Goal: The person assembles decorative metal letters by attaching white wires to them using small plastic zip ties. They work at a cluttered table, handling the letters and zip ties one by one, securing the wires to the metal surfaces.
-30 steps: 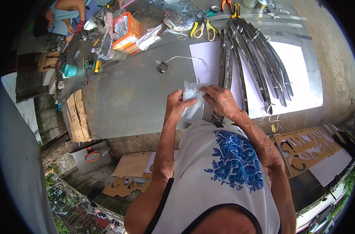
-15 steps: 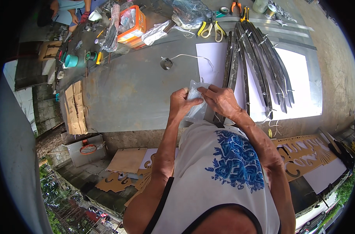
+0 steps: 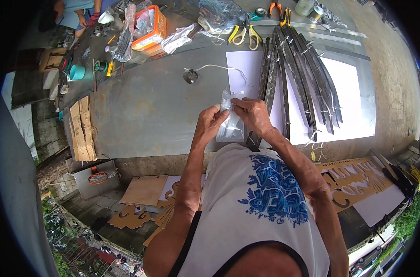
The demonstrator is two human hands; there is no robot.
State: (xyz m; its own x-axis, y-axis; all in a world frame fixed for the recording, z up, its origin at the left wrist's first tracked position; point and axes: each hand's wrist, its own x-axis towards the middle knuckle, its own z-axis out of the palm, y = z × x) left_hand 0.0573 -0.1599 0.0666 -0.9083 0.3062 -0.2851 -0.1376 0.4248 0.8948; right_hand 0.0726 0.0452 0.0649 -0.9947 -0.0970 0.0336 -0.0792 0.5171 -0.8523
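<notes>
A small clear plastic bag [image 3: 230, 131] with whitish contents is held over the near edge of the metal-topped table. My left hand [image 3: 209, 123] pinches its left side, thumb lying across the plastic. At the bag's upper right, the fingers of my right hand [image 3: 253, 113] are closed on it. What exactly lies inside the bag cannot be made out. Right beside my right hand are long dark strips [image 3: 284, 78] with small wires and clips, spread over white sheets [image 3: 355, 106]. A round metal piece [image 3: 190, 76] with a white cord lies beyond my hands.
Scissors [image 3: 245, 36], orange-handled pliers [image 3: 285, 17] and an orange tub [image 3: 150, 28] stand along the far side. A teal cup [image 3: 77, 72] and folded cardboard [image 3: 82, 129] are at the left. Another person's gloved hand [image 3: 93, 19] shows at the far left. Cut-out boards [image 3: 358, 184] lie below the table.
The bag now hangs straighter and flatter, its lower part visible below my fingers. Both hands still grip it, and the whole view has shifted slightly.
</notes>
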